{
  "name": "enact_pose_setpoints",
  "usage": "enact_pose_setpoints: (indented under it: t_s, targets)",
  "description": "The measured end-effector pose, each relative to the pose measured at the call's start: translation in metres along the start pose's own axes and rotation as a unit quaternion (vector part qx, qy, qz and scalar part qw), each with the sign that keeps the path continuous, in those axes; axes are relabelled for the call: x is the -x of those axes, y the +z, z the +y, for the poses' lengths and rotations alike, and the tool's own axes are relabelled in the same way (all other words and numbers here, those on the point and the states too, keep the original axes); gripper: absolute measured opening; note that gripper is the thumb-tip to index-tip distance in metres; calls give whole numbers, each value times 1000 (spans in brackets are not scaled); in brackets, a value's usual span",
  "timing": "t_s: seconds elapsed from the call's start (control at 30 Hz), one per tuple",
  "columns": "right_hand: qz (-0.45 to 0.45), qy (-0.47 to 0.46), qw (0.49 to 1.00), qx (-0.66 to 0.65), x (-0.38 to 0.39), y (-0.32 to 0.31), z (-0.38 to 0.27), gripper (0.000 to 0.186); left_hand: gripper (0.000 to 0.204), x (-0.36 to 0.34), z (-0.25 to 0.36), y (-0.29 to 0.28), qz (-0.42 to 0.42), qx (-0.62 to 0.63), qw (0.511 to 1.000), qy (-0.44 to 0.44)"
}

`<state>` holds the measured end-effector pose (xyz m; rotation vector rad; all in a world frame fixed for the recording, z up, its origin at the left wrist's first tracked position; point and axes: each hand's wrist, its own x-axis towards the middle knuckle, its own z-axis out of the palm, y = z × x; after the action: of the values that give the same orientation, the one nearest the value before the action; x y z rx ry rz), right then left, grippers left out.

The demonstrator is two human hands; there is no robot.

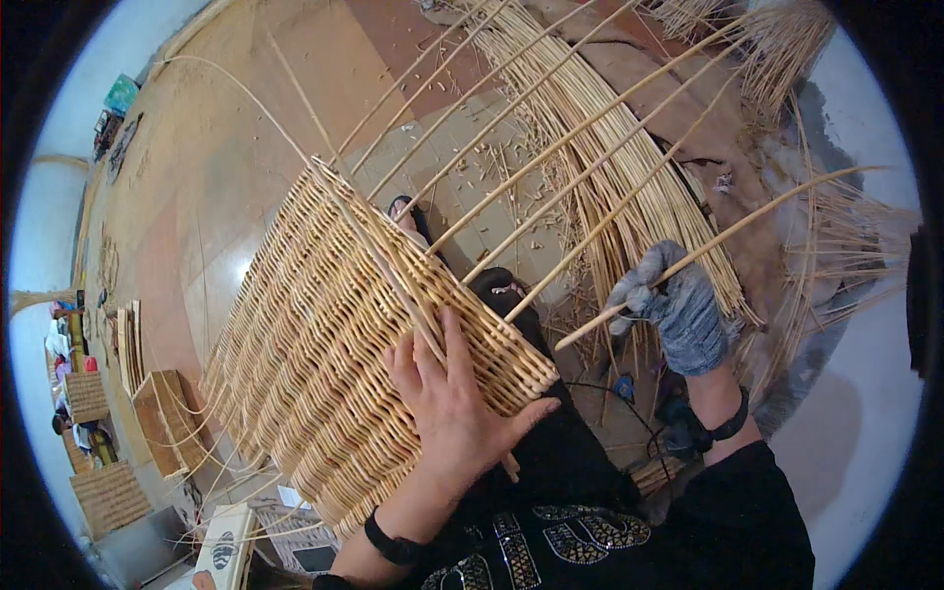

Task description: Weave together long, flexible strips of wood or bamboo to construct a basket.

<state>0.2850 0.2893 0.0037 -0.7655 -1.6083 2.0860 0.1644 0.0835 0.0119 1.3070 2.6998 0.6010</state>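
The left hand (454, 398) lies flat and open on the wicker basket (324, 354). Just beyond it, the gloved right hand (677, 313) is closed around a willow rod (728, 236)

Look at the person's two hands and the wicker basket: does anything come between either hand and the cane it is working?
Nothing visible does. The left hand lies flat, bare, on the wicker basket near its rim. The right hand wears a grey glove and is closed directly around one upright cane. Only the glove fabric lies between.
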Motion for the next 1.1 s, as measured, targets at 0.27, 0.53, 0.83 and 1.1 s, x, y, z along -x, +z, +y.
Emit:
enact_pose_setpoints:
  t_s: [0.27, 0.53, 0.83, 1.1]
  targets:
    - [-94, 30, 992, -74, -14, 1, 9, 27, 112, -6, 4, 6, 17, -7, 1000, -14]
    - [-116, 94, 988, -27, -8, 41, 19, 17, 112, -6, -1, 11, 51, 9, 999, -4]
    - [-131, -39, 802, -582, -16, 42, 35, 52, 109, -3, 0, 10, 53, 45, 997, 22]
    - [-144, 50, 829, -538, -4, 60, 41, 51, 105, 1, -2, 16, 107, 77, 991, 34]
